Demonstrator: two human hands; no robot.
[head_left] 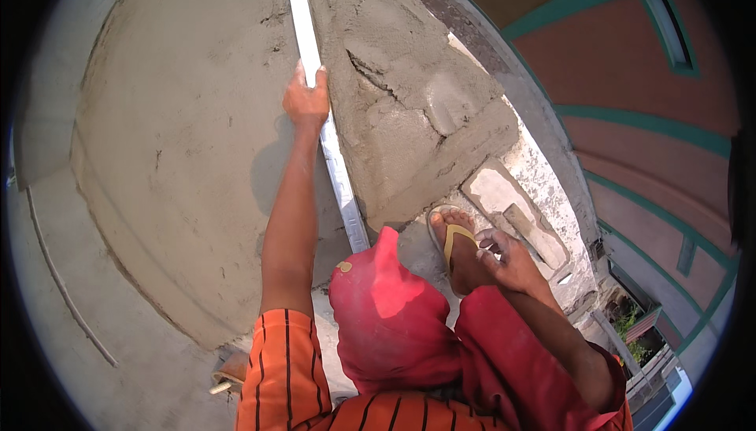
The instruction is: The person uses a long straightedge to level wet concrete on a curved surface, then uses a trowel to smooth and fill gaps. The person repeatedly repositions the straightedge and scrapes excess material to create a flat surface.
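My left hand point(305, 100) is closed around a long, silvery metal straightedge point(337, 167). The bar lies over grey wet mortar, its near end by my red-trousered knee. Left of it the mortar point(181, 116) is fairly smooth; to the right the mortar point(409, 100) is rougher, cracked and higher in places. My right hand point(510, 259) hovers beside my sandalled foot point(457, 234), its fingers loosely curled, apart and smeared with mortar, with nothing visible in them. Just beyond those fingers rests a flat rectangular plastering float point(496, 191) with a raised handle.
A thin cable or rod point(67, 297) curves along the concrete at the left. Near my left sleeve sits a brown object with a pale handle point(228, 372), partly hidden. A pinkish wall point(630, 61) with green bands rises at the right, past a whitish ledge edge point(535, 167).
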